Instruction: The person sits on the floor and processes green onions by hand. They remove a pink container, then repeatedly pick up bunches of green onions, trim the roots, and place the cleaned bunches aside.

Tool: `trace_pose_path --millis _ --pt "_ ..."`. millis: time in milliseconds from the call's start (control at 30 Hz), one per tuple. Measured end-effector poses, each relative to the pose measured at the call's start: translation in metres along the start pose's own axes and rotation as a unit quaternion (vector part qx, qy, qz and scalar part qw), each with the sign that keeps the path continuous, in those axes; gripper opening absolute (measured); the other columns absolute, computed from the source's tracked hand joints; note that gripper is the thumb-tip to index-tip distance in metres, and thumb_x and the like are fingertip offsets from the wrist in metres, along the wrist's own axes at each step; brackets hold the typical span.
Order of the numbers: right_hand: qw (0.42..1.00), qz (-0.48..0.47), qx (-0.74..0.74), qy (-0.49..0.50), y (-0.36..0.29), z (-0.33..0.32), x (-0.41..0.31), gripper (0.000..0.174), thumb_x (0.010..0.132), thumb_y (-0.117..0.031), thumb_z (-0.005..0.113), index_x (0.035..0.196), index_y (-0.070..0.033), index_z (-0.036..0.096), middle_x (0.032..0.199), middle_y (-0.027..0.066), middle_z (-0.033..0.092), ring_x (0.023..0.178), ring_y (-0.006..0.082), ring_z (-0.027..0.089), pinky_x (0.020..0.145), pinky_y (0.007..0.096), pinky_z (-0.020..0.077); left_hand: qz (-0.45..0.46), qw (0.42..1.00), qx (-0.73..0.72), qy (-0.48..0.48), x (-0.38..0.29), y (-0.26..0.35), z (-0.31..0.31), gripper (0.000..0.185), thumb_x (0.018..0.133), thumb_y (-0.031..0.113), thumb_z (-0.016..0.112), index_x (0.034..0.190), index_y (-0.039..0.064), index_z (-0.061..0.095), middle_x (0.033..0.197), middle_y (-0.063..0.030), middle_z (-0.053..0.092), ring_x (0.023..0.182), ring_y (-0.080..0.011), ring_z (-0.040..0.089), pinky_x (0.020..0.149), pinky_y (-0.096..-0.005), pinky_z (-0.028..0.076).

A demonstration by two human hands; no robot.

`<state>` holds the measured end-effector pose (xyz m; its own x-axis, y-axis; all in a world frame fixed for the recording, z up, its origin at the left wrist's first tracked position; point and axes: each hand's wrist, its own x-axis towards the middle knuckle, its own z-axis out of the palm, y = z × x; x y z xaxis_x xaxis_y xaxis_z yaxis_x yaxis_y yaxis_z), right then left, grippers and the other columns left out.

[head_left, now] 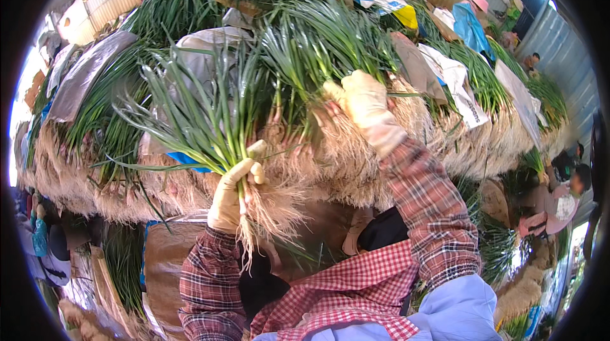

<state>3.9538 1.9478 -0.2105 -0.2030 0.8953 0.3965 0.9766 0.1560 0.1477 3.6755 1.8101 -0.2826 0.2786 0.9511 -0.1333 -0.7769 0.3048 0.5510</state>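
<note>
My left hand (pixel 228 193), in a pale glove, is closed around a small bunch of green-leaved allium plants (pixel 214 126). Their long leaves fan up and to the left, while the stringy roots (pixel 267 207) hang below my fingers. My right hand (pixel 362 98), gloved likewise, lies on the plants of the heap (pixel 305 60) ahead, at the line where pinkish stems meet pale roots. Its fingers curl over the stems; whether they grip any is hidden by the glove.
Piled plants stretch across, roots facing me. Woven sacks lie over them, one grey (pixel 90 74), one white (pixel 452 79). A brown sack (pixel 171 260) stands at lower left. A co-worker (pixel 562 198) sits at right; others are at the back. Corrugated metal walls (pixel 562 55) enclose the place.
</note>
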Motion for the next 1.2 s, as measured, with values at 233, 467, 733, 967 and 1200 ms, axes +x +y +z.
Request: trace_pose_path --millis 233,467,733,967,1200 --pt "0.994 0.020 -0.087 0.057 -0.009 -0.060 0.046 0.031 0.082 -0.046 0.068 0.088 -0.017 0.075 0.085 0.0085 0.068 0.082 0.0297 0.068 0.068 0.0426 0.0546 -0.024 1.000 0.010 -0.004 -0.018 0.014 -0.013 0.050 0.095 0.015 0.060 0.142 0.003 0.046 0.080 -0.0010 0.067 0.067 -0.0099 0.063 0.062 -0.0256 0.051" --pt "0.990 0.018 -0.140 0.010 0.002 -0.036 0.056 0.019 0.087 -0.031 0.067 0.085 -0.013 0.071 0.088 0.0080 0.067 0.085 0.0279 0.066 0.068 0.0433 0.0528 -0.030 0.999 -0.033 -0.017 -0.020 0.021 -0.006 0.050 0.094 0.013 0.061 0.140 0.002 0.047 0.084 -0.0060 0.070 0.073 -0.0139 0.066 0.069 -0.0272 0.054" --pt "0.956 -0.072 0.274 -0.078 -0.117 -0.015 -0.101 0.013 0.096 -0.023 0.056 0.096 -0.011 0.059 0.077 0.0032 0.063 0.066 0.0206 0.064 0.051 0.0305 0.0503 -0.074 0.989 0.124 -0.016 -0.016 0.008 0.011 0.043 0.087 0.019 0.069 0.124 0.000 0.061 0.086 -0.0045 0.067 0.075 -0.0138 0.065 0.067 -0.0257 0.055" --pt "0.954 -0.076 0.272 -0.101 -0.127 0.129 -0.202 0.013 0.097 -0.017 0.051 0.101 -0.008 0.060 0.075 0.0083 0.062 0.065 0.0203 0.063 0.056 0.0329 0.0497 -0.030 0.989 0.120 0.077 0.001 -0.048 -0.017 0.028 0.091 0.011 0.059 0.117 0.000 0.062 0.085 -0.0063 0.067 0.057 -0.0133 0.058 0.043 -0.0247 0.050" --pt "0.930 0.025 0.252 -0.266 -0.125 0.140 -0.230 0.026 0.099 -0.018 0.047 0.121 -0.005 0.054 0.086 0.0045 0.058 0.068 0.0153 0.061 0.059 0.0290 0.0515 -0.025 0.989 0.110 0.098 -0.006 -0.055 -0.025 0.035 0.091 0.013 0.061 0.124 -0.001 0.059 0.095 -0.0100 0.068 0.065 -0.0141 0.062 0.045 -0.0277 0.052"
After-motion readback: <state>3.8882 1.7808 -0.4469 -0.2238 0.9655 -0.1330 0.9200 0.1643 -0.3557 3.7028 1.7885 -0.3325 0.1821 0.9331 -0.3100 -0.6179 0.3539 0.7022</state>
